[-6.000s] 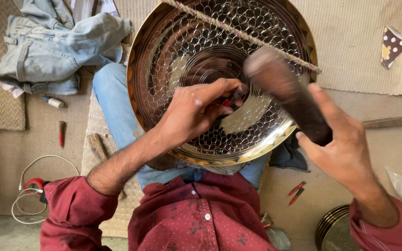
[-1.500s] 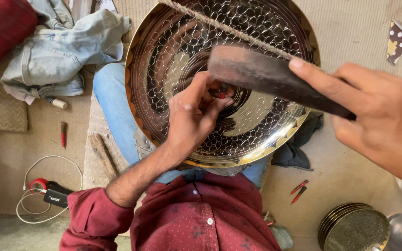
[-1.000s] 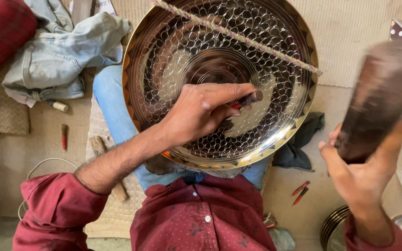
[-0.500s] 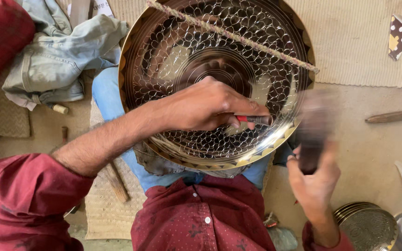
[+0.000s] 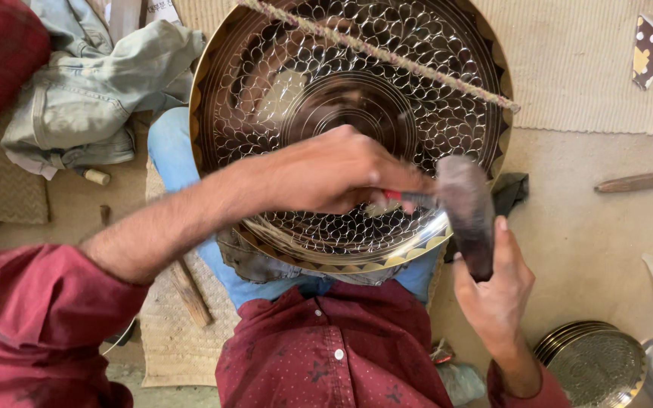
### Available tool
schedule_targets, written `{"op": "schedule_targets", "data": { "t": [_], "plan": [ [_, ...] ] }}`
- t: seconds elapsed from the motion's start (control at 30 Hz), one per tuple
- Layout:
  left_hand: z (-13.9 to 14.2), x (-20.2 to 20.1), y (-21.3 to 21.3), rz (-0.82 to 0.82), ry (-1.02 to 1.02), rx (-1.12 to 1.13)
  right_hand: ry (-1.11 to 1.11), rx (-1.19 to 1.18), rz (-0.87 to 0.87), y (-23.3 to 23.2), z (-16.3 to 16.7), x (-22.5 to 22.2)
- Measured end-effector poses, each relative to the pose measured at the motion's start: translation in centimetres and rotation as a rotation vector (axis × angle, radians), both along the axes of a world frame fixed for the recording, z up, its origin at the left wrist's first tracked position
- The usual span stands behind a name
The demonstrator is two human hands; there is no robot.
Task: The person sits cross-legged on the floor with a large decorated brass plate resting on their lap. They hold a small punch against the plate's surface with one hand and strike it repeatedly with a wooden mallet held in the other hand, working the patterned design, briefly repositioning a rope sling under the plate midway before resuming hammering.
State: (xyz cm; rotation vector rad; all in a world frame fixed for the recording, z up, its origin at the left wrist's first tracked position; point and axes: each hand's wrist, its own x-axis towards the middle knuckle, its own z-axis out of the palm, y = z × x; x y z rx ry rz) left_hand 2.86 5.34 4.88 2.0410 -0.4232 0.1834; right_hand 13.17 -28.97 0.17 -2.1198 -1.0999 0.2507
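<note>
A large round brass tray (image 5: pixel 281 83) with an engraved scale pattern leans on my lap. My left hand (image 5: pixel 334 170) is closed around a thin punch with a red shaft (image 5: pixel 402 196), its tip set on the tray's lower right part. My right hand (image 5: pixel 496 291) grips a dark wooden mallet (image 5: pixel 466 208), whose blurred head is right at the end of the punch. A twisted rope (image 5: pixel 387 57) runs across the top of the tray.
A heap of denim clothes (image 5: pixel 92 98) lies at the left on a woven mat. A stack of smaller engraved trays (image 5: pixel 595 363) sits at the lower right. A wooden stick (image 5: pixel 640 181) lies on the floor at the right, and another stick (image 5: pixel 190 291) lies by my left leg.
The mallet swung down from high at the right onto the end of the punch. My left hand slid the punch rightwards across the tray.
</note>
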Motion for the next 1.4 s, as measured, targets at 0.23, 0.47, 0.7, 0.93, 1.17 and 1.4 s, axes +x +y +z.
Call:
{"op": "schedule_targets", "data": {
  "t": [0.23,0.47,0.7,0.93,1.17,1.4],
  "plan": [
    [-0.9,-4.7,-4.0,0.981,0.092,-0.357,-0.426,0.046,0.176,3.6,4.2,3.7],
    [-1.5,-5.6,-6.6,1.157,0.029,-0.525,-0.648,-0.146,0.356,9.7,10.7,7.0],
    [-1.3,-5.5,-6.1,1.121,0.028,-0.450,-0.428,-0.226,0.599,16.2,18.1,5.9],
    [-1.0,-4.8,-3.6,0.855,0.028,-0.273,-0.540,-0.622,0.506,14.7,17.5,6.4],
    [-0.3,-2.8,-0.4,0.457,-0.037,0.005,-0.340,-0.260,0.256,6.3,9.6,6.3],
    [0.5,0.1,2.1,-0.053,-0.040,-0.053,0.015,0.155,-0.061,1.6,3.9,1.5]
  ]
}}
